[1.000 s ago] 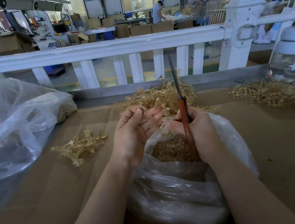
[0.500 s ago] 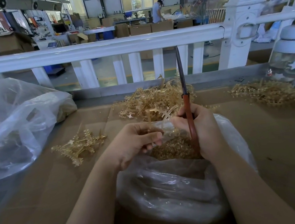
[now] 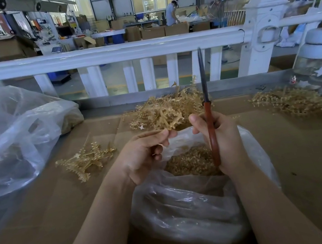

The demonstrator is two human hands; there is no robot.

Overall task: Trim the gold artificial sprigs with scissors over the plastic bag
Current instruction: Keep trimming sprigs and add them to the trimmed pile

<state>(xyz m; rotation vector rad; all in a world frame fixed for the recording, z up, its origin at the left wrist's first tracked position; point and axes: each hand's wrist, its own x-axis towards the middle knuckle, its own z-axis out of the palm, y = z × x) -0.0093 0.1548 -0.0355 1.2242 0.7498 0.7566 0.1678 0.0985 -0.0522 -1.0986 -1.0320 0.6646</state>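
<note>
1. Your left hand pinches a gold sprig by its stem just past your fingertips, at the far edge of the plastic bag; cut there and the trimmings may drop on the cardboard instead
2. Your right hand grips the scissors with blades together, pointing straight up; swing them down carelessly and the tip could nick your left fingers
3. The sprig sits against the pile beyond your hands, so it could snag when you lift it
4. The bag mouth under your wrists is slack and may fold shut
</note>
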